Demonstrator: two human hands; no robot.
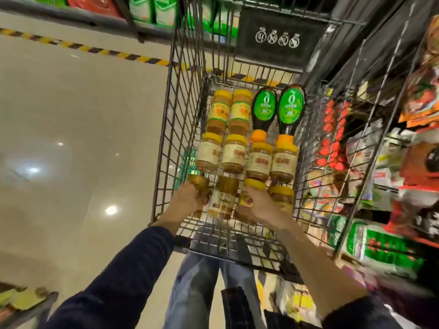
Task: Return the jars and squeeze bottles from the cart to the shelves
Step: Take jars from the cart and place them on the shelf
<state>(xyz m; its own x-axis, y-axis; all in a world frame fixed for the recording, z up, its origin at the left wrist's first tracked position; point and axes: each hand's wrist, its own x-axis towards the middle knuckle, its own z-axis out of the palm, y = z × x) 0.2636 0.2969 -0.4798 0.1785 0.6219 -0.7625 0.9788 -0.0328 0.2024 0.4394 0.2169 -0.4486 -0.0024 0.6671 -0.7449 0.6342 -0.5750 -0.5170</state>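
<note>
Down in the cart (166,115), left hand (190,195) and right hand (257,205) each wrap fingers around a jar's body; likely heavy, smooth, breakable, so grip mid-body.

Bright indoor light from overhead. It glares off the glossy floor (71,129) to my left as white spots and a hazy patch. The wide lens bends the cart (166,138) wires outward and stretches the frame edges. The shelves (392,186) at the right edge smear with motion blur, as do the bottom corners. The jars (232,153) at the cart's middle are fairly sharp; my hands are slightly soft.
</note>
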